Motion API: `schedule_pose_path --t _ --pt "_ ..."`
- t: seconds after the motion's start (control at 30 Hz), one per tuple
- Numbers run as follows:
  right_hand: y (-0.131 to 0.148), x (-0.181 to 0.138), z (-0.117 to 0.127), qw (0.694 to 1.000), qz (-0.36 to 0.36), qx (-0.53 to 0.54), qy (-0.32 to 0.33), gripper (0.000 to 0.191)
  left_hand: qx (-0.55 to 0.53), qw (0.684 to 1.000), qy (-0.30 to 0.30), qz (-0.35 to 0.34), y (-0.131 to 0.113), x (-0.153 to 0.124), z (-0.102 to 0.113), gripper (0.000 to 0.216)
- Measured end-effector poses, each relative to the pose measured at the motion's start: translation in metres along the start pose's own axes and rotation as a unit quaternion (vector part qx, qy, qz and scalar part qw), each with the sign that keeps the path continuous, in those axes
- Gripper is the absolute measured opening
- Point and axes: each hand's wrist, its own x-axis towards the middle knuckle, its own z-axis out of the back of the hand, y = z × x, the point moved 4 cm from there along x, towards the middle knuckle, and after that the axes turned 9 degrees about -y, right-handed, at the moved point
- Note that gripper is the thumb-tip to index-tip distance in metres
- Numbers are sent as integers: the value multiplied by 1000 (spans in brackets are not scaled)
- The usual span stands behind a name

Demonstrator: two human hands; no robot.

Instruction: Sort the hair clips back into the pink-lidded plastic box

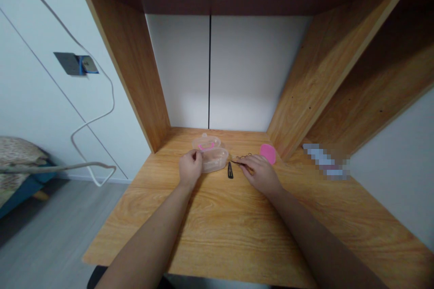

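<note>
The clear box (210, 152) sits open at the back of the wooden surface (237, 226). The left hand (190, 168) is curled against the box's left side, steadying it. Right of the box, the right hand (260, 172) pinches a thin hairpin (241, 160); a black clip (230, 170) lies between hand and box, a pink lid (268, 153) further right. Judging by this, pins are being gathered; carrying the pin over the box rim needs a fine grip.

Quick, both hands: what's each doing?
Left hand: closed on the clear plastic box.
Right hand: pinching thin hairpins on the desk.
</note>
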Motion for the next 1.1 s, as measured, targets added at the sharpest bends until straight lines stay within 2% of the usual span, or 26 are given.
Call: schedule_pose_path --t 0.17,0.57,1.1 --pt "12 1 1 1000 23 -3 -7 16 9 1000 1 6 0 0 0 36" --pt "33 1 -4 993 99 -45 36 30 3 1000 6 5 2 0 -1 35" --pt "39 -1 -14 988 125 10 95 26 -5 1000 6 2 2 0 -2 35"
